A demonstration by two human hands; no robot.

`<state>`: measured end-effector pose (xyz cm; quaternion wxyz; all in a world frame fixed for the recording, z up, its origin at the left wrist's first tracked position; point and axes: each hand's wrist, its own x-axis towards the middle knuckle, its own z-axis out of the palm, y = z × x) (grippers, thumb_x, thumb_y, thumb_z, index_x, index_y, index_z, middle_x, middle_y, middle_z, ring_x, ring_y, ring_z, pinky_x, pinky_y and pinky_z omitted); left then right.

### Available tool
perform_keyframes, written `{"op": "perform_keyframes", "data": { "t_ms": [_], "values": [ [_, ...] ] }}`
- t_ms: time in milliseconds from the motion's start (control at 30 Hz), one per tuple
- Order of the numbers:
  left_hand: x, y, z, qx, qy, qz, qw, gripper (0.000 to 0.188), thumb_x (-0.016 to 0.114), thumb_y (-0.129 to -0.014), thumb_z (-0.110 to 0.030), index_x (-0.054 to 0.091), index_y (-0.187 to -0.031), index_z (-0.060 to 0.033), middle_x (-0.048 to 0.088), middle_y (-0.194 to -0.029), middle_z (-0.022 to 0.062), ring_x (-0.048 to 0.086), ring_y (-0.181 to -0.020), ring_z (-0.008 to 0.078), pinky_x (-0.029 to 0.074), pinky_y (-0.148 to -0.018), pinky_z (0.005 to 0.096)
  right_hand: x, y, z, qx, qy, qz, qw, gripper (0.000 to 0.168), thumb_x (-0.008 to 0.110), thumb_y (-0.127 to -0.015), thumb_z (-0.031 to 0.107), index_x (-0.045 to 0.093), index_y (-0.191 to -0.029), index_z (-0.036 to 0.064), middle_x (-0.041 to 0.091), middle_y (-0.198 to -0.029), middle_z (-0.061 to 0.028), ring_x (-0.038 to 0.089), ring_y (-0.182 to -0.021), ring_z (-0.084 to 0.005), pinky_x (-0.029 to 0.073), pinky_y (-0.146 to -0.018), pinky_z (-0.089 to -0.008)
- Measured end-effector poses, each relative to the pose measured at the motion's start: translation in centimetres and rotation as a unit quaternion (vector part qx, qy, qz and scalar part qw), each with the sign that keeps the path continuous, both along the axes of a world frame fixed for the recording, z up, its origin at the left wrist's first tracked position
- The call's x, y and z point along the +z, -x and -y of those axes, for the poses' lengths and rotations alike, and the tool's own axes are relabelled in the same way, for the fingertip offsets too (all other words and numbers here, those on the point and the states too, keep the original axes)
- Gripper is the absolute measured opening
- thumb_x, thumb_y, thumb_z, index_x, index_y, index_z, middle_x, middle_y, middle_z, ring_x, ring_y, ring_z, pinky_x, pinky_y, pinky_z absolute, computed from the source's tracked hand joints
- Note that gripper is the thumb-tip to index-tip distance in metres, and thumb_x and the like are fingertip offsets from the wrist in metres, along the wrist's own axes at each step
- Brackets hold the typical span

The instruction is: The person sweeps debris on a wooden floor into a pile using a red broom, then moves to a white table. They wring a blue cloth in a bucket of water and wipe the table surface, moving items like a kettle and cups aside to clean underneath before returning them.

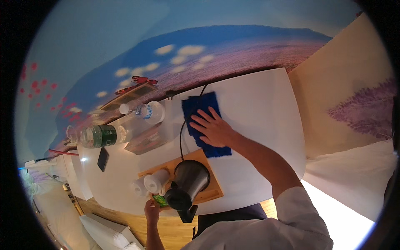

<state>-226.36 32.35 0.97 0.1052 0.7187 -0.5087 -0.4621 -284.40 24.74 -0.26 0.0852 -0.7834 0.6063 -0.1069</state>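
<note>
My right hand [215,128] lies flat with spread fingers on a dark blue cloth [215,150], which rests on the white table [256,125]. A black power cord [181,140] runs over the cloth to an electric kettle [192,178]. The kettle stands on a wooden tray [212,187], beside two white cups [156,181]. At the tray's near left corner is my left hand [152,211], fingers curled, close to a green packet [160,200]. Whether it grips the tray or the packet cannot be made out.
Left of the cloth stand a clear water bottle [147,112] and a larger bottle with a green label [104,136]. A clear stand [148,140] and a dark phone [103,159] are also on the table. A mural wall [243,47] borders the far edge.
</note>
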Motion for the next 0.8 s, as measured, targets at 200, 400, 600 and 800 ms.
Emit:
{"op": "perform_keyframes", "data": {
  "t_ms": [200, 400, 600, 800],
  "values": [
    [1.4, 2.6, 0.8, -0.01, -0.004, 0.011, 1.0, 0.029, 0.066, -0.086, -0.005, 0.061, -0.114, 0.0006, 0.064, -0.101, 0.0101, 0.065, -0.081, 0.0197, 0.056, -0.064, 0.0349, -1.2, 1.1, 6.1, 0.012, 0.01, 0.011, 1.0, 0.063, 0.05, -0.099, 0.049, 0.039, -0.155, 0.021, 0.031, -0.163, -0.0061, 0.021, -0.153, -0.0303, 0.008, -0.124, -0.0552],
    [-3.4, -2.6, -1.2, -0.034, 0.034, -0.001, 0.999, 0.026, 0.064, -0.091, -0.004, 0.059, -0.116, -0.0004, 0.062, -0.102, 0.0086, 0.062, -0.082, 0.0154, 0.052, -0.065, 0.0302, -2.6, 4.7, 0.3, -0.118, 0.071, 0.025, 0.99, 0.072, 0.055, -0.094, 0.057, 0.044, -0.152, 0.015, 0.033, -0.161, -0.0138, 0.025, -0.15, -0.0362, 0.013, -0.12, -0.0623],
    [-0.8, 0.2, -0.1, -0.061, 0.041, -0.009, 0.997, 0.021, 0.061, -0.094, -0.005, 0.06, -0.115, -0.0011, 0.062, -0.092, 0.0044, 0.06, -0.07, 0.0126, 0.051, -0.061, 0.032, -1.8, 16.3, -6.2, -0.309, 0.016, -0.062, 0.949, 0.08, 0.049, -0.094, 0.063, 0.034, -0.157, 0.015, 0.023, -0.165, -0.0157, 0.018, -0.152, -0.0397, 0.011, -0.118, -0.0673],
    [-2.4, -2.0, -0.9, -0.052, 0.071, -0.041, 0.995, 0.03, 0.065, -0.088, -0.001, 0.06, -0.117, 0.0041, 0.067, -0.094, 0.0085, 0.063, -0.075, 0.0147, 0.052, -0.062, 0.0279, -2.3, 20.5, -13.5, -0.409, 0.001, -0.098, 0.907, 0.075, 0.052, -0.096, 0.056, 0.032, -0.157, 0.017, 0.023, -0.165, -0.0144, 0.019, -0.152, -0.0381, 0.012, -0.118, -0.0662]
  ]
}}
